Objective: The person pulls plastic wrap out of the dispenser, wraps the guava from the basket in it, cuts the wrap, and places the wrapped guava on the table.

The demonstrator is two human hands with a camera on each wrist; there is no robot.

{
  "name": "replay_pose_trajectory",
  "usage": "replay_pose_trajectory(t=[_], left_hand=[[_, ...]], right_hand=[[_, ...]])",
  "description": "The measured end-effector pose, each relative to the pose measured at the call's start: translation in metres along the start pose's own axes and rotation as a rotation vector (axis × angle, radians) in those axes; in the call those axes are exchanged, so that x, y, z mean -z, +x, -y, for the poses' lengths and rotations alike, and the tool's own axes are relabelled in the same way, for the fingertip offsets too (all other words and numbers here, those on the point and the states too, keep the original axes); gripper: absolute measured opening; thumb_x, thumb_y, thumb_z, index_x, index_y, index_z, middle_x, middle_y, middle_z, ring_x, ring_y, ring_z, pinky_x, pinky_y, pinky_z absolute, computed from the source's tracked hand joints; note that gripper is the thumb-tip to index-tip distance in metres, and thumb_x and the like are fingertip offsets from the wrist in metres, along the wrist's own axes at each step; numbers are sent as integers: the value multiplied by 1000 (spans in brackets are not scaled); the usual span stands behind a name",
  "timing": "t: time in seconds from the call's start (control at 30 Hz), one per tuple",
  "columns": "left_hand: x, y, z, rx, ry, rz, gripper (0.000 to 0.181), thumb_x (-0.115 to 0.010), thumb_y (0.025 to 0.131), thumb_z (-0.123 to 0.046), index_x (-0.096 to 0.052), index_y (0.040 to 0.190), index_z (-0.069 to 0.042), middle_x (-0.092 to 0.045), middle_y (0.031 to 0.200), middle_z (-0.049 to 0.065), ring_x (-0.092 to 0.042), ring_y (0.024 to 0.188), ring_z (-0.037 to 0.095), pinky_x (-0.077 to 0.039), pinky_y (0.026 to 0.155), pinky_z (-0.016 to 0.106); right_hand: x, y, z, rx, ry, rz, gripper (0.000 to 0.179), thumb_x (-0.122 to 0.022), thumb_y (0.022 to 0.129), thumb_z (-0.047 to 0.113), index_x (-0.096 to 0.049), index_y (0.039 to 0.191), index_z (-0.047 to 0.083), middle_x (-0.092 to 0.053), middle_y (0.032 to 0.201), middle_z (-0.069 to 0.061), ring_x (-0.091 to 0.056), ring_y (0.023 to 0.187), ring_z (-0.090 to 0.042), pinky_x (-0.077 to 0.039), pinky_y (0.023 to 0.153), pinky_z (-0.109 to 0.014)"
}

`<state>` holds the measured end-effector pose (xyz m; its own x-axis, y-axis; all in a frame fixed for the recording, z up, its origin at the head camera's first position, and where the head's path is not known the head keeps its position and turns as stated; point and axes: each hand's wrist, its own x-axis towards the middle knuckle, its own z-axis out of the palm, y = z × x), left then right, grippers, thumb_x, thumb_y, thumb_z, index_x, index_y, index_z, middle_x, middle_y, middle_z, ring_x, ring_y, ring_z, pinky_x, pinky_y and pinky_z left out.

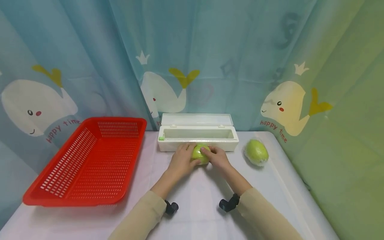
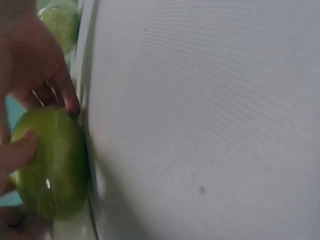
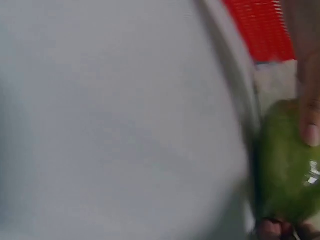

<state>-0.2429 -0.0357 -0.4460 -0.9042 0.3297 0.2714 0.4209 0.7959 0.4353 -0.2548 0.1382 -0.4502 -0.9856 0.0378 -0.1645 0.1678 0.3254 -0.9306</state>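
Observation:
A green fruit (image 1: pixel 199 154) wrapped in clear film sits on the white table just in front of the long white box. My left hand (image 1: pixel 181 160) holds it from the left side, fingers at its far side and thumb near its front. On the other side, my right hand (image 1: pixel 219 158) grips it with the thumb over its top. Shiny film creases show on the fruit (image 2: pixel 52 165) in the left wrist view. The right wrist view shows only part of the fruit (image 3: pixel 282 165), with fingertips at its lower end.
The white box (image 1: pixel 168 146) stands with its lid (image 1: pixel 196 119) raised at the back and a small green piece (image 1: pixel 161 138) at its left end. Another film-wrapped green fruit (image 1: pixel 256 152) lies to the right. A red slotted basket (image 1: pixel 81 201) occupies the left side. Curtains (image 1: pixel 240 50) hang behind.

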Motion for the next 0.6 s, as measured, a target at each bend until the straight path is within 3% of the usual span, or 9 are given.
replay_pose_trajectory(t=[0.07,0.13,0.23,0.3,0.33,0.4,0.47,0.53,0.6], left_hand=[[3,-1,6,31,-149,14,63,-77,88,-31,-52,142,-11,-56,139,10,-52,130,31,-44,106,46],[10,-7,12,66,-336,-23,57,-76,90,-23,-54,141,-10,-57,141,8,-52,131,29,-43,109,44],[24,-23,16,102,-543,-196,40,-70,92,-9,-61,131,-7,-64,131,10,-59,124,29,-47,105,41],[32,-35,16,126,-592,-299,29,-66,93,-4,-65,121,-5,-69,120,10,-65,109,27,-54,94,38],[34,-40,15,156,-601,-308,25,-65,93,-5,-66,119,-5,-70,114,10,-66,102,25,-55,88,37],[34,-48,14,231,-672,-249,25,-62,96,-7,-64,120,-3,-70,110,12,-67,92,26,-56,78,34],[29,-51,14,323,-759,-137,32,-59,98,-11,-58,129,-2,-67,114,16,-66,91,29,-56,76,35],[23,-49,16,400,-818,-52,42,-56,101,-16,-50,140,-1,-62,124,20,-65,104,34,-56,85,39],[18,-43,19,423,-838,-38,48,-53,102,-18,-44,145,3,-56,133,26,-60,117,40,-52,95,46]], right_hand=[[-3,0,-1,44,-63,-32,60,-67,93,44,-61,129,-4,-64,126,-20,-59,112,-28,-49,97,-42],[-5,-2,-3,69,-103,-59,60,-66,94,44,-61,130,-4,-64,127,-21,-58,118,-31,-46,102,-46],[-6,-4,-5,82,-114,-45,62,-63,95,46,-59,133,-3,-62,132,-22,-55,126,-34,-41,109,-48],[-5,-5,-5,87,-121,-37,61,-63,95,45,-59,134,-2,-61,134,-21,-53,129,-34,-39,111,-49],[-5,-5,-5,91,-123,-35,61,-63,96,45,-59,134,-2,-61,134,-21,-52,129,-34,-38,111,-49],[-3,-5,-3,92,-125,-36,61,-62,96,45,-58,135,-2,-60,135,-21,-51,131,-34,-38,112,-49],[-2,-6,-2,87,-127,-40,62,-62,96,44,-57,136,-2,-59,137,-21,-50,132,-34,-38,112,-49],[-1,-6,-1,82,-128,-31,62,-62,96,44,-56,137,-4,-58,137,-22,-50,131,-35,-38,111,-49],[-1,-5,0,86,-134,-19,62,-62,97,43,-56,136,-4,-59,136,-22,-51,131,-35,-38,111,-49]])
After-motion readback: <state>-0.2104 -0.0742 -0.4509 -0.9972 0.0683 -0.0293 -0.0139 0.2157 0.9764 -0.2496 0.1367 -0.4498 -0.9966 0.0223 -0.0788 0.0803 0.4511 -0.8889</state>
